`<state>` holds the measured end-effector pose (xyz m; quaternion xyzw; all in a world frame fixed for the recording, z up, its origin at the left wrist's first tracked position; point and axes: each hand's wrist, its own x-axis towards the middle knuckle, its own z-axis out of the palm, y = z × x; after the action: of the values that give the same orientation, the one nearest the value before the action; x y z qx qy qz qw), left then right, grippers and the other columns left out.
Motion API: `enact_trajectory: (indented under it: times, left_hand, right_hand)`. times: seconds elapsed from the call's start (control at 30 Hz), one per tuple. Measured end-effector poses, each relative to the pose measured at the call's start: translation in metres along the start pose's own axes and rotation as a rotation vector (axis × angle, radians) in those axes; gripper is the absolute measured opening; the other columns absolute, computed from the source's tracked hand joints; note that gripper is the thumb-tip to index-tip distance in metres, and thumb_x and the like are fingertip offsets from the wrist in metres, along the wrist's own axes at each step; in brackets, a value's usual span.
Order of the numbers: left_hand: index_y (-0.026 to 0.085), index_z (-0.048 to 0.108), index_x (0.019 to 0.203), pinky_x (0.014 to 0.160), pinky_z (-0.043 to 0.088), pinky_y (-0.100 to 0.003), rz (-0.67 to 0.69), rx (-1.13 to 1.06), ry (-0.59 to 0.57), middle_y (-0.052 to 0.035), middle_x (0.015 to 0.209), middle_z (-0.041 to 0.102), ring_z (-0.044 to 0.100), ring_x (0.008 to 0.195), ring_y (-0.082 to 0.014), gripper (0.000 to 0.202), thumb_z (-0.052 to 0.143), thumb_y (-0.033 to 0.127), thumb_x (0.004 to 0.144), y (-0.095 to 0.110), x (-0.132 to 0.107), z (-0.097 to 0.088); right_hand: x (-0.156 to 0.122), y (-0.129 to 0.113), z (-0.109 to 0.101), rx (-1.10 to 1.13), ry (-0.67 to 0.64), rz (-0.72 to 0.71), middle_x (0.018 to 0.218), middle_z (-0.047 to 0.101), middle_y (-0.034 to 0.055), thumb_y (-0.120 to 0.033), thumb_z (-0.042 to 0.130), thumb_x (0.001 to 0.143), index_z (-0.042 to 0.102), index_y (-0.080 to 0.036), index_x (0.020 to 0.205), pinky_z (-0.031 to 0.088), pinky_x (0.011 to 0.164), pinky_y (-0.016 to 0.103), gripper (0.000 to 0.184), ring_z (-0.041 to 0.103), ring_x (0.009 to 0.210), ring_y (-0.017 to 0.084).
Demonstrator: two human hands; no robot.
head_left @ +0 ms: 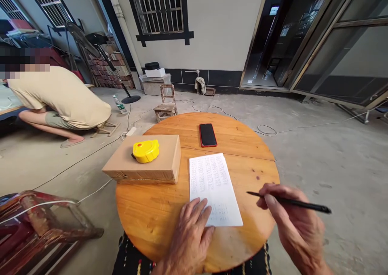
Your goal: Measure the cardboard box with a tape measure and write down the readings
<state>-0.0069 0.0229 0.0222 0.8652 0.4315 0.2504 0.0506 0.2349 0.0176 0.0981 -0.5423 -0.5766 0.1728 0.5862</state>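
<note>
My left hand (194,226) lies flat, fingers stretched, over the lower left corner of a white sheet of paper (232,198). Rows of small handwriting cover the sheet's upper part, with a few more lines lower down beside my fingers. To the right of the paper, my right hand (294,218) pinches a black pen (303,204), whose tip points left and is apart from the sheet. Both the paper and my left hand rest on a round wooden table (254,161). A phone with a red edge (207,135) lies beyond the paper.
A cardboard box (145,174) sits on the table's left side, a yellow tape measure (146,151) on top. A small wooden chair (165,105) stands behind the table. Cables (268,130) cross the floor. A person (60,97) sits low at the left, near a water bottle (120,104).
</note>
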Motion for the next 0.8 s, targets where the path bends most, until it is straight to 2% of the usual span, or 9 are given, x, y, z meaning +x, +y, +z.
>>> enact_trajectory:
  times: [0.07,0.13,0.3,0.47,0.57,0.73,0.8]
  left_hand:
    - [0.017,0.059,0.125,0.098,0.054,-0.054,-0.005,0.001,-0.010,-0.0103,0.133,0.065,0.058,0.123,-0.0321,0.037,0.058,0.016,0.088,-0.001,-0.001,-0.001]
    - [0.018,0.060,0.125,0.098,0.054,-0.054,-0.004,0.000,-0.017,-0.0101,0.133,0.065,0.058,0.123,-0.0320,0.036,0.058,0.017,0.089,-0.001,-0.001,-0.003]
    - [0.015,0.060,0.123,0.099,0.053,-0.053,-0.030,-0.022,-0.012,-0.0120,0.132,0.064,0.057,0.123,-0.0314,0.035,0.055,0.014,0.089,-0.001,-0.001,-0.004]
    - [0.017,0.060,0.122,0.101,0.052,-0.053,-0.073,-0.051,-0.045,-0.0111,0.133,0.062,0.054,0.124,-0.0317,0.036,0.055,0.013,0.087,0.000,-0.002,-0.003]
    - [0.018,0.061,0.119,0.101,0.051,-0.053,-0.073,-0.064,-0.043,-0.0105,0.131,0.064,0.054,0.124,-0.0318,0.033,0.054,0.013,0.088,-0.002,-0.002,-0.004]
    - [0.019,0.061,0.117,0.097,0.053,-0.053,-0.069,-0.072,-0.028,-0.0098,0.127,0.066,0.055,0.121,-0.0316,0.031,0.054,0.014,0.088,-0.006,0.000,-0.007]
    - [0.019,0.061,0.117,0.098,0.053,-0.053,-0.068,-0.074,-0.014,-0.0095,0.127,0.066,0.055,0.121,-0.0314,0.030,0.054,0.014,0.088,-0.005,0.001,-0.008]
  right_hand:
    - [-0.011,-0.002,0.005,0.137,-0.037,0.039,0.094,0.068,0.0047,-0.030,0.054,0.100,0.070,-0.026,0.105,0.057,0.062,0.030,0.018,0.067,0.065,0.016]
    - [-0.019,0.001,0.011,0.180,-0.063,0.030,0.096,0.067,0.0050,-0.035,0.050,0.101,0.073,-0.028,0.105,0.056,0.057,0.028,0.025,0.065,0.064,0.015]
    - [-0.026,0.014,0.022,0.038,-0.146,0.129,0.063,0.064,-0.0018,-0.036,0.055,0.099,0.073,-0.027,0.099,0.052,0.053,0.023,0.020,0.062,0.056,0.014]
    - [-0.025,0.022,0.027,-0.030,-0.170,0.134,0.073,0.070,-0.0008,-0.035,0.063,0.095,0.068,-0.024,0.092,0.051,0.058,0.024,0.012,0.064,0.059,0.014]
    - [-0.022,0.025,0.030,-0.079,-0.182,0.170,0.068,0.066,-0.0022,-0.038,0.058,0.097,0.063,-0.024,0.083,0.049,0.058,0.024,0.020,0.061,0.059,0.014]
    - [-0.017,0.031,0.037,-0.056,-0.204,0.267,0.079,0.072,-0.0003,-0.044,0.049,0.101,0.067,-0.025,0.105,0.052,0.066,0.027,0.026,0.064,0.065,0.016]
    - [-0.015,0.032,0.040,-0.053,-0.223,0.265,0.080,0.071,0.0001,-0.045,0.051,0.099,0.067,-0.025,0.099,0.052,0.066,0.027,0.026,0.064,0.067,0.016]
